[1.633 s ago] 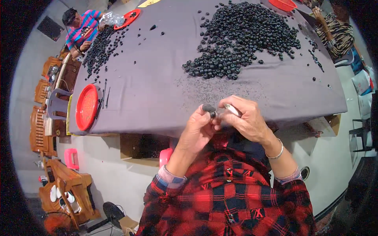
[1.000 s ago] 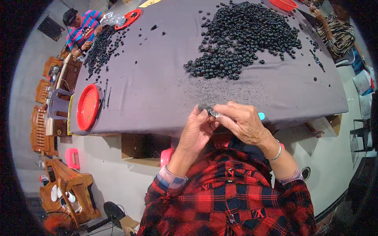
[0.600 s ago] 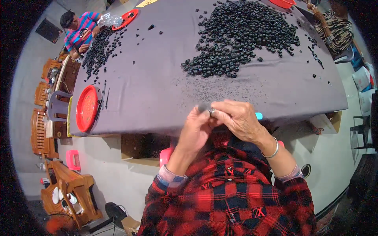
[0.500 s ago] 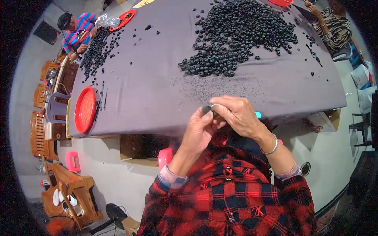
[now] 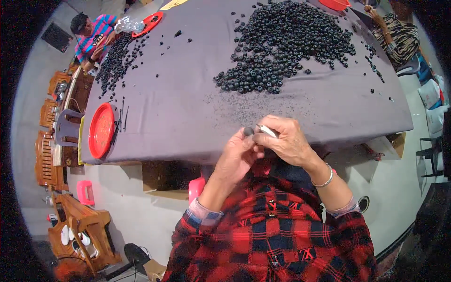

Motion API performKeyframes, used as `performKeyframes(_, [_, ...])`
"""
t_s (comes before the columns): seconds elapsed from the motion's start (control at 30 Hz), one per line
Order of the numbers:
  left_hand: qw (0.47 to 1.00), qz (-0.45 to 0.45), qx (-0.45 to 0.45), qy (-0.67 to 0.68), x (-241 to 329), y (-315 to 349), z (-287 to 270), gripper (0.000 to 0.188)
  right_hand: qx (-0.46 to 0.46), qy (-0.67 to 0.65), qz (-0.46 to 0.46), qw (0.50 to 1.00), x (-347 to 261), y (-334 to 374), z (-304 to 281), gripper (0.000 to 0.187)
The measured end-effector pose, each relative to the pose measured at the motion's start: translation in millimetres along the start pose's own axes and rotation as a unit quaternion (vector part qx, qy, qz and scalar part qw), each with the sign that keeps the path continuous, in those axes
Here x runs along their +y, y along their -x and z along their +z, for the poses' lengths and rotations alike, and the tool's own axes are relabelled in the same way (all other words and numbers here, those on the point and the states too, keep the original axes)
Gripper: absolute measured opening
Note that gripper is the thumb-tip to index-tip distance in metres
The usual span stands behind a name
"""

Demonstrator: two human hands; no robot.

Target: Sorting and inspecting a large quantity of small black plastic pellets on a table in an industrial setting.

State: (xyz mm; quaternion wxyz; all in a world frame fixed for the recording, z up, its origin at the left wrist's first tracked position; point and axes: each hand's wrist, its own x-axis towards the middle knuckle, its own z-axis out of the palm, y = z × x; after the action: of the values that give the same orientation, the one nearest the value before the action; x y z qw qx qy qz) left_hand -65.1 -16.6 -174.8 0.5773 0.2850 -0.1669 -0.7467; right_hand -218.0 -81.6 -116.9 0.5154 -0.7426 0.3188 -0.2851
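Observation:
Above the table's near edge, my left hand pinches a small dark round bead between thumb and fingertips. My right hand, with a bracelet at its wrist, is closed on a slim pale tool with a pointed dark tip. The tip points toward the bead; whether they touch cannot be told. Just beyond my hands, fine dark crumbs lie scattered on the grey cloth. Past them spreads a large heap of black ring-shaped beads with holes through them.
The grey-covered table fills the front. At left stand a red round tray, thin dark sticks and a smaller bead pile. One person sits far left, another far right. A pink stool stands on the floor.
My right hand has turned so that more of the pale tool shows, its tip drawn slightly away from the bead. My left hand still pinches the bead, now showing its rounder side.

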Motion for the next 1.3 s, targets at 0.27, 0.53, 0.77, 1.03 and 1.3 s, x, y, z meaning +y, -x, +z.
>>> performKeyframes(0.27, [0.937,0.197,0.111,-0.266,50.9,-2.1,-15.6,0.009,0.086,0.199,-0.04,0.975,24.5,1.5,-15.9,0.024])
performKeyframes(0.53, [0.439,0.32,0.347,-0.764,133.3,-16.5,-86.2,0.022,0.082,0.312,0.034,0.946,45.9,-3.0,-21.1,0.021])
performKeyframes(0.77, [0.544,0.394,0.207,-0.711,103.5,-70.9,-51.3,0.027,0.065,0.341,0.027,0.937,51.1,-1.9,-23.9,0.02])
performKeyframes(1.03, [0.552,0.356,0.173,-0.734,89.9,-108.7,-35.0,0.029,0.12,0.34,-0.065,0.93,64.1,1.3,-22.2,0.02])
performKeyframes(1.3, [0.561,0.34,0.177,-0.734,91.8,-87.3,-37.8,0.024,0.041,0.33,0.052,0.942,44.3,-3.1,-25.9,0.018])
